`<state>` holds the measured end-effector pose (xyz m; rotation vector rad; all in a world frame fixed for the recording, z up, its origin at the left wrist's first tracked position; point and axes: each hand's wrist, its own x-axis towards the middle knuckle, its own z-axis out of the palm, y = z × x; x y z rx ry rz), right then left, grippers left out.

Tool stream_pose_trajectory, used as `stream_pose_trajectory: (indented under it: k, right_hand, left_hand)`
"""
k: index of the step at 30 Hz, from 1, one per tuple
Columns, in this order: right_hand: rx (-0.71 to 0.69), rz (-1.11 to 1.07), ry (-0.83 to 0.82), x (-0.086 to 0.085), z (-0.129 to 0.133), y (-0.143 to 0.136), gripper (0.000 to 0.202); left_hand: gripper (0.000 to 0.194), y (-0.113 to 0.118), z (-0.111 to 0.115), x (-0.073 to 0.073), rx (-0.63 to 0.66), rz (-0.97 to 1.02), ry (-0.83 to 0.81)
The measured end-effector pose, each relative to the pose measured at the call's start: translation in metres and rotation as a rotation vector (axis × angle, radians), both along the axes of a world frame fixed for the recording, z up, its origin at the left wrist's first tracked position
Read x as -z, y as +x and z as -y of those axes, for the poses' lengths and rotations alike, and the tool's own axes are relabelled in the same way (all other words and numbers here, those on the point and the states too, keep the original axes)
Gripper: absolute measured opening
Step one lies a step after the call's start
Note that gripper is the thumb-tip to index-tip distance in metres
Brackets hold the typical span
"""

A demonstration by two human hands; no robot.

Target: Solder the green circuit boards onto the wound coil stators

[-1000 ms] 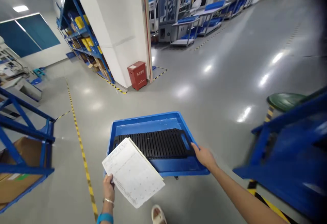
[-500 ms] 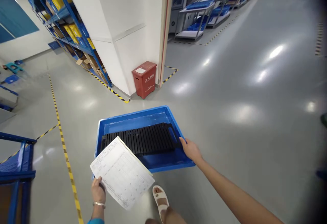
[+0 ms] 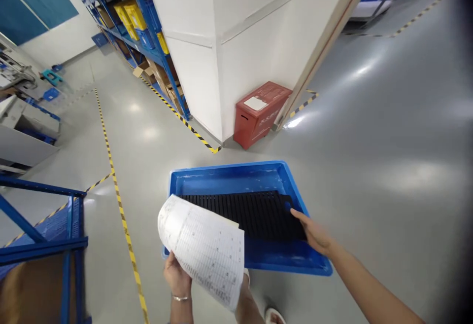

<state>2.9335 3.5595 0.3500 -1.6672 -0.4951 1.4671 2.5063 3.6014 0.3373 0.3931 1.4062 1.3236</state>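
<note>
A blue plastic tray (image 3: 236,178) is carried above the floor in front of me. In it lies a black slotted rack (image 3: 258,213) with an opening at its right end. My right hand (image 3: 314,233) is closed on the tray's right side, thumb over the rim beside the rack. My left hand (image 3: 178,275), wearing a bracelet, pinches printed sheets of paper (image 3: 209,247) at their lower left edge. The paper curls over the tray's front left part and hides it. Whether the left fingers also grip the tray cannot be seen.
A red lidded bin (image 3: 254,117) stands against a white pillar (image 3: 244,57). Blue shelving (image 3: 162,57) with yellow boxes lines the left beyond it. A blue metal frame (image 3: 70,245) is close on my left. Yellow-and-black tape (image 3: 121,215) marks the floor.
The pillar and red bin look nearer and have shifted right in view. The tray and both hands sit further right, and the paper has curled up at its left end.
</note>
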Motion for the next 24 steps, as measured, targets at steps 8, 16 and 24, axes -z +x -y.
stream_pose_trajectory:
  k: [8, 16, 24]
  right_hand:
    - [-0.049, -0.263, -0.050, -0.018, -0.069, -0.004, 0.046]
    - [0.078, -0.271, 0.326, -0.062, -0.046, -0.045, 0.064]
    - [0.279, -0.035, 0.314, -0.099, 0.078, 0.067, 0.042]
  left_hand:
    - [0.053, 0.052, -0.099, 0.005, -0.054, 0.281, -0.069]
    - [0.068, 0.084, -0.130, -0.017, -0.053, 0.243, 0.011]
    - [0.054, 0.165, -0.085, -0.067, 0.212, 0.190, -0.036]
